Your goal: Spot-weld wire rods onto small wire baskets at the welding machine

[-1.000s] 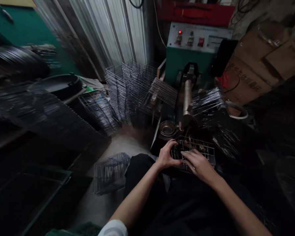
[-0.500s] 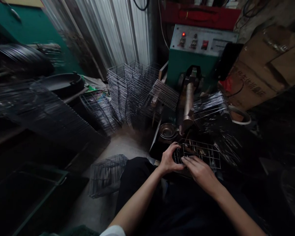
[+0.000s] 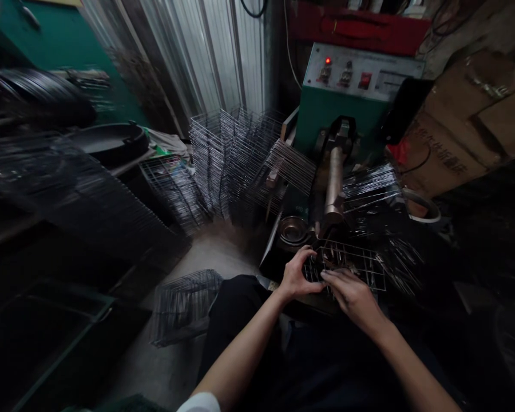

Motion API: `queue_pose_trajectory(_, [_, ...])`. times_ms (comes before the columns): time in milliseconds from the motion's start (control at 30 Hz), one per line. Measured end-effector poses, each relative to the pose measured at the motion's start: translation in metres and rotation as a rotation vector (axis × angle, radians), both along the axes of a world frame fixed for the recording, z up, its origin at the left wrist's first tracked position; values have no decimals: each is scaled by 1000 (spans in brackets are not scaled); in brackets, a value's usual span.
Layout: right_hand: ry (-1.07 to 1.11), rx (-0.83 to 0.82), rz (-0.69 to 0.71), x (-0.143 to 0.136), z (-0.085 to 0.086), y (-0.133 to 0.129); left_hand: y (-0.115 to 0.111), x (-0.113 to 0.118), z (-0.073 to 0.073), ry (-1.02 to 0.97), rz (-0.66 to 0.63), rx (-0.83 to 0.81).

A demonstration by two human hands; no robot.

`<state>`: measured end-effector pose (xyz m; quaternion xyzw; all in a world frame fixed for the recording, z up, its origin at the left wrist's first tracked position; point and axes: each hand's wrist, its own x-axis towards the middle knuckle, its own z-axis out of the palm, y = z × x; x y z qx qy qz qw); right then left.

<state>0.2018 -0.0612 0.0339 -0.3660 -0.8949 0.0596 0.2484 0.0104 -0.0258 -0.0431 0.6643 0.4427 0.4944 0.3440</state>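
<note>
My left hand (image 3: 298,276) curls around the left end of a small wire grid panel (image 3: 371,260), thumb and fingers gripping it. On the panel's near edge my right hand (image 3: 352,294) is closed, its fingertips close to my left thumb; what lies under them is hard to see in the dark. The panel lies just below the electrodes of a green spot welder (image 3: 335,189). A round metal dish (image 3: 293,229) sits left of the electrode, close above my left hand.
Stacks of wire grids (image 3: 236,160) stand at the left of the welder. Loose metal wires (image 3: 399,260) lie to the right, before cardboard boxes (image 3: 459,131). More bent wire panels (image 3: 184,309) rest on the floor by my left leg.
The camera view has shifted slightly, so the welder appears a little further right. My right hand has shifted slightly on the panel; my left hand keeps its grip.
</note>
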Motion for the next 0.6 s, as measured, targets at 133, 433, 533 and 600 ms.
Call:
queue_pose_trajectory(133, [1, -13, -7, -2, 3, 13, 9, 0, 1, -12, 13, 2])
queue_pose_trajectory(433, [23, -28, 12, -6, 9, 26, 17, 0, -6, -42, 24, -3])
queue_pose_trajectory(533, [41, -25, 11, -6, 8, 28, 20, 0, -5, -52, 15, 23])
queue_pose_trajectory(600, [52, -35, 13, -7, 8, 28, 19, 0, -3, -58, 23, 38])
